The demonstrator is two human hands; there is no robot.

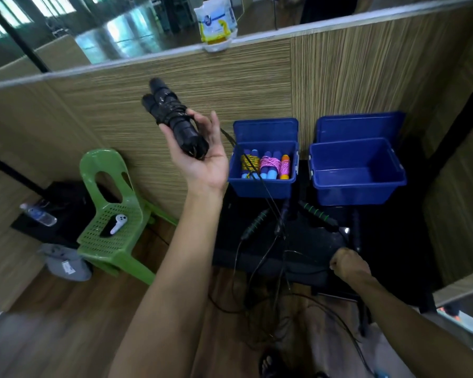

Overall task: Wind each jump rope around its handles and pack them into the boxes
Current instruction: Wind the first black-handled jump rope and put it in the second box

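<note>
While the left hand grips wound black handles at ten o'clock, the right hand pinches black rope above the dark surface; a green chair stands at nine o'clock.

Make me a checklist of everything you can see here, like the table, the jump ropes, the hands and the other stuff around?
Surface: dark table holding two blue boxes.
Job's things: black wound rope in the left hand; left box holds wound yellow, pink and orange ropes; right box empty; green-striped handles unwound on the table.
Clutter: nothing seen on the table.
Hands: left hand raised, fingers curled round the bundle; right hand fisted, rope grip unclear.
Cables: black rope cords trail off the table to the floor.
Surroundings: green chair with a white controller; water bottle; wood-pattern partition.
</note>
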